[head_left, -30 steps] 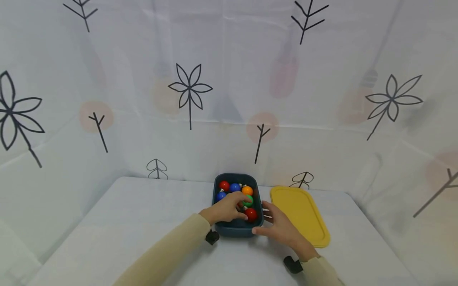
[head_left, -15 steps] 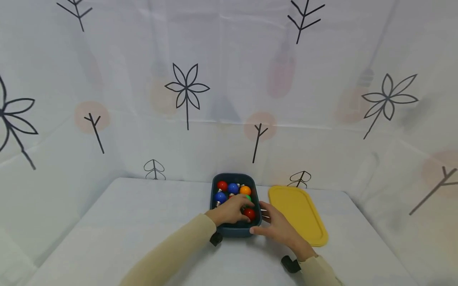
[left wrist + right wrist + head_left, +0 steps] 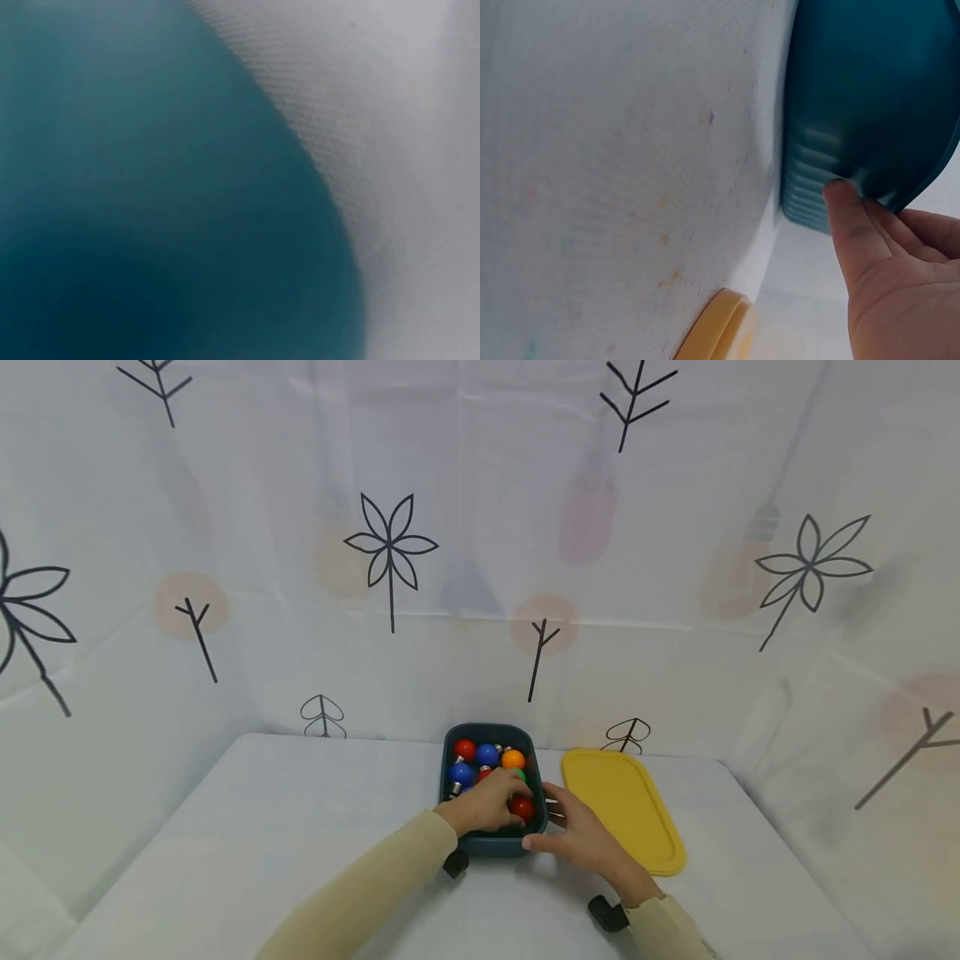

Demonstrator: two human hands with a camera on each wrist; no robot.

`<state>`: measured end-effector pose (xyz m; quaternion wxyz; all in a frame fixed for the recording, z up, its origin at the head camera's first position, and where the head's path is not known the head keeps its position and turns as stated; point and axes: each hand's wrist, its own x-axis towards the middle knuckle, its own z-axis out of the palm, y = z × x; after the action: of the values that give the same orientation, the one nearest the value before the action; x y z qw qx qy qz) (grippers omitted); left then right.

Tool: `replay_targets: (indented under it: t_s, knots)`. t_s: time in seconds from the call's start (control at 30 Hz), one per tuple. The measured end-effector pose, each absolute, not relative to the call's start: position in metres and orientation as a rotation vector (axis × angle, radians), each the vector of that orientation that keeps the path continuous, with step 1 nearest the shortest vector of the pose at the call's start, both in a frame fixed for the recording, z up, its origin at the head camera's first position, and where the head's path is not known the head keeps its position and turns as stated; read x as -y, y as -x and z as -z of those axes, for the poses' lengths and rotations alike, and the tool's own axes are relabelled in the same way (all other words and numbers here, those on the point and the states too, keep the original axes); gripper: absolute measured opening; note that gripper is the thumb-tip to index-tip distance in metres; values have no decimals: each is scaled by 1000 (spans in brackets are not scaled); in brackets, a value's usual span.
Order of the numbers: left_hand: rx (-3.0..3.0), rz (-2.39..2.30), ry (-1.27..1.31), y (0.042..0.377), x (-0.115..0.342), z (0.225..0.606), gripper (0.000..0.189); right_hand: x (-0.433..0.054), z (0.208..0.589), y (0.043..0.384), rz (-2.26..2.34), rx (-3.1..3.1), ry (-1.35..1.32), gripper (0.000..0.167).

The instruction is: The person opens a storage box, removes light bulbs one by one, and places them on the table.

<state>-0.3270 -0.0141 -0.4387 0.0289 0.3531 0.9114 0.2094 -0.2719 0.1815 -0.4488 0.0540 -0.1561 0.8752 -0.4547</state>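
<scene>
Left hand (image 3: 487, 802) is in bin (image 3: 491, 847), grip I can't tell; right hand (image 3: 585, 839) spread alongside; its bump could roll red ball (image 3: 523, 807)

"How's my left side?"
"I have the left arm (image 3: 360, 889) stretched long and inward, left hand (image 3: 486, 802) back up, fingers (image 3: 514, 782) bent downward; whether they pinch, I can't tell."
"And the right?"
"My right arm (image 3: 670, 928) slants in from the right, right hand (image 3: 585, 837) turned inward, thumb (image 3: 543, 842) spread apart from loosely curved fingers."
</scene>
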Motion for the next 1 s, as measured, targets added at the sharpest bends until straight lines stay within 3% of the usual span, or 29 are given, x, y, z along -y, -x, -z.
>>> replay_targets:
  t_s: [1.0]
  knots:
    - [-2768,-913,-984,313,37,412,41,-179,449,273,1369,-2674,444,92]
